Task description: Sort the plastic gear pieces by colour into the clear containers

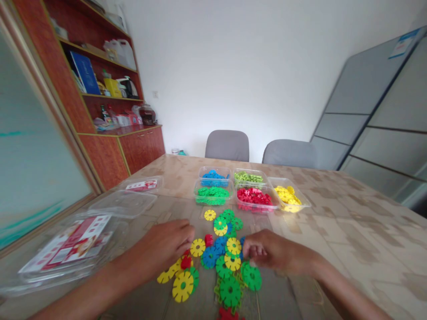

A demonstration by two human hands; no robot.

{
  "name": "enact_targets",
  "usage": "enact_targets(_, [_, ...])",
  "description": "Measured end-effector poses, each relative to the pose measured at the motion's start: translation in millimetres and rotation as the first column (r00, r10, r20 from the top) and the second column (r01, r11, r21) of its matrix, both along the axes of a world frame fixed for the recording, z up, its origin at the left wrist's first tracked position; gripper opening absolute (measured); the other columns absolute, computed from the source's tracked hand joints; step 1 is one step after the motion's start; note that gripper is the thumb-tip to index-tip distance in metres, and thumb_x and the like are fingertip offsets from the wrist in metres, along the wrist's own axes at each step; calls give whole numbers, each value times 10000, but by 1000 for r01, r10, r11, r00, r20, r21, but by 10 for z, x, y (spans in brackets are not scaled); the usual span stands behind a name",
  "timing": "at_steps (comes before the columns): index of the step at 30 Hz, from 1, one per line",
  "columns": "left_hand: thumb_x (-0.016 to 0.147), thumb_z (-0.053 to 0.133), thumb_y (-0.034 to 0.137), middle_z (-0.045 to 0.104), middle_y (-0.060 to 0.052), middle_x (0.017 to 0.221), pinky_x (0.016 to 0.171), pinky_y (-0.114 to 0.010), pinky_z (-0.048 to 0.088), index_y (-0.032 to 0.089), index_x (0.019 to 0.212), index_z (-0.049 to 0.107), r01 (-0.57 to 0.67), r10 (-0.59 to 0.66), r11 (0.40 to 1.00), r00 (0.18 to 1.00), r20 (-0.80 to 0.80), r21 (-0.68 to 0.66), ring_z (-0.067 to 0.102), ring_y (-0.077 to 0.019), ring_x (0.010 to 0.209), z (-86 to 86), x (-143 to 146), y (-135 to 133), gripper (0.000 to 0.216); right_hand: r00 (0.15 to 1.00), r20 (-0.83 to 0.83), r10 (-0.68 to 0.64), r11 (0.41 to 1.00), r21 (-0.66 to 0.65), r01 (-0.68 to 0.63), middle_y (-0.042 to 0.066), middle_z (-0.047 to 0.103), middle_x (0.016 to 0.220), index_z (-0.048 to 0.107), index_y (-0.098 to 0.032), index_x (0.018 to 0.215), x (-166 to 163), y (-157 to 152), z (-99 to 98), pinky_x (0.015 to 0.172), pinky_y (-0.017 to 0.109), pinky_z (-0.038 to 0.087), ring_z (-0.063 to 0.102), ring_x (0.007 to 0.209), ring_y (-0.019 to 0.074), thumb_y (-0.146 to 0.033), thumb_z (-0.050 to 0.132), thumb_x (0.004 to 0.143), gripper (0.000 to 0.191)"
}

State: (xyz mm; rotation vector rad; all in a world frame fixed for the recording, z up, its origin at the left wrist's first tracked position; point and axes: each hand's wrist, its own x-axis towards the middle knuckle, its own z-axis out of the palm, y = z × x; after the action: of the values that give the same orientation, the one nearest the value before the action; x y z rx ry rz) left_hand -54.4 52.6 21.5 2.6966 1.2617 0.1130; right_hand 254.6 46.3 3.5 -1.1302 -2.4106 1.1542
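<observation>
Head view: your left hand is at the left of the loose disc pile, fingers curled, just beside a yellow notched disc and near a red piece; can't tell if it grips anything. Your right hand is at the pile's right, fingers folded in, by a blue piece and near a green disc; grip can't be told either. Pile lies overlapping on the counter, between your hands and toward you. Beyond it, five clear tubs hold blue, light-green, green, red and yellow pieces separately. Clear lids on your left. Two gray chairs past the far edge.
</observation>
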Motion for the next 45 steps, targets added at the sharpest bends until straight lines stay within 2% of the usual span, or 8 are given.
enact_targets(5, [932,516,181,608,-45,1138,899,-304,419,231,1072,580,240,-230,970,957,175,-38,554,-214,1052,-49,309,-226,161,995,69,-79,959,278,57,0,639,829,655,-204,959,-159,-19,-141,627,237,419,574,721,148,-72,571,793,228])
enact_targets(10, [924,548,173,631,-39,1197,1037,-339,376,259,1240,548,413,-393,908,899,191,-75,542,-218,1142,-158,402,-340,327,981,183,-64,943,333,0,54,672,981,661,-211,1028,-184,-71,-54,783,283,444,613,900,197,-131,519,892,213])
enact_targets(17, [957,522,193,668,-30,1066,965,-298,440,254,1084,618,414,-399,910,893,207,-32,599,-200,1033,-204,386,-310,170,957,257,-133,937,348,37,59,672,883,666,-181,870,-126,-61,15,692,263,421,618,791,187,-188,525,909,146])
enact_targets(21, [911,594,194,629,-38,1167,979,-320,434,267,1186,568,354,-344,935,922,180,-27,574,-223,1091,-171,383,-298,286,965,227,-130,933,357,42,41,656,878,641,-182,888,-116,-78,-11,661,257,396,601,767,175,-214,614,862,50])
enact_targets(27, [918,586,203,608,-46,1222,995,-327,419,276,1241,537,328,-325,945,932,159,6,561,-229,1118,-246,392,-253,335,978,192,-77,969,247,28,14,655,926,610,-210,1019,-105,-174,48,665,256,387,592,807,191,-250,778,698,364])
enact_targets(34, [973,503,159,667,-54,1083,910,-306,452,208,1151,580,387,-400,916,906,138,108,604,-212,1011,-301,447,-258,201,948,307,-85,981,194,25,4,648,882,623,-191,868,-110,-219,2,593,245,340,578,785,197,-255,859,562,392])
enact_targets(40, [999,449,177,680,-19,935,845,-273,449,206,954,607,392,-403,915,889,216,92,626,-179,907,-258,435,-248,167,975,211,-62,993,114,39,-35,661,794,646,-191,839,-119,-192,59,571,218,357,601,732,151,-113,806,621,281])
enact_targets(45, [979,520,251,691,-10,1027,834,-252,426,220,951,593,375,-369,927,899,236,22,640,-174,940,-239,388,-207,84,998,64,7,997,79,-12,-35,708,840,670,-186,860,-101,-130,109,685,205,438,654,790,138,-41,687,745,186])
